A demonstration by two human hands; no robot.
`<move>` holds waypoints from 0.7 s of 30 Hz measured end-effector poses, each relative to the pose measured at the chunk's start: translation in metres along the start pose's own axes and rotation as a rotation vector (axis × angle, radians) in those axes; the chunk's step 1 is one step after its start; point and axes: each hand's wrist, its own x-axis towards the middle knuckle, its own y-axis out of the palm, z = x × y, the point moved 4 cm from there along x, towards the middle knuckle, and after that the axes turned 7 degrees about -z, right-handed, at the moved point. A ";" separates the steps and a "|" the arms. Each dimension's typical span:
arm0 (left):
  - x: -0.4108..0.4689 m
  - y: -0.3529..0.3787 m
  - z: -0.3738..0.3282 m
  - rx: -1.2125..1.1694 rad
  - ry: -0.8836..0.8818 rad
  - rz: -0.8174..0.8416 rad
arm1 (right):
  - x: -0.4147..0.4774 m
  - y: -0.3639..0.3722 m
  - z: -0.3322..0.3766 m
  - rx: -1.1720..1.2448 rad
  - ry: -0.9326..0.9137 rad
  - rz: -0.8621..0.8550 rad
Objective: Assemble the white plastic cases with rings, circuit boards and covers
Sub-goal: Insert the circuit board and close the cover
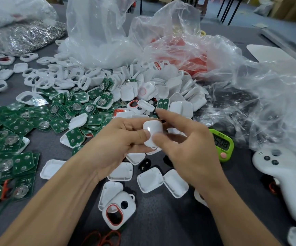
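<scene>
Left grip [120,139], right grip [184,146] on case [152,129]; controller [283,176] "22"

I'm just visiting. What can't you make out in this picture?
Head view:
Inside the white case: hidden by left hand, right hand and its own shell.
Green timer: left part behind the right hand.
Red bag: contents blurred by crumpled plastic.

We see an assembly workshop: a dark grey worktable [161,219] heaped with green rectangular circuit boards [19,125] and white plastic case shells [181,108], crumpled clear plastic bulk bags [97,32], and a lime-green digital timer [221,144].
</scene>
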 end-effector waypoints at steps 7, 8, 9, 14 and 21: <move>0.000 0.002 0.000 -0.049 0.006 0.009 | 0.006 0.003 -0.014 0.518 0.377 0.081; -0.001 0.001 0.000 -0.057 0.016 0.021 | 0.006 0.003 -0.013 0.557 0.390 0.085; -0.001 0.001 -0.001 -0.057 0.029 0.036 | 0.006 0.004 -0.013 0.584 0.400 0.093; -0.003 0.003 -0.006 -0.084 0.064 0.117 | 0.003 0.010 -0.009 0.670 0.401 0.160; -0.004 0.002 -0.009 -0.092 0.084 0.149 | 0.005 0.010 -0.007 0.759 0.377 0.193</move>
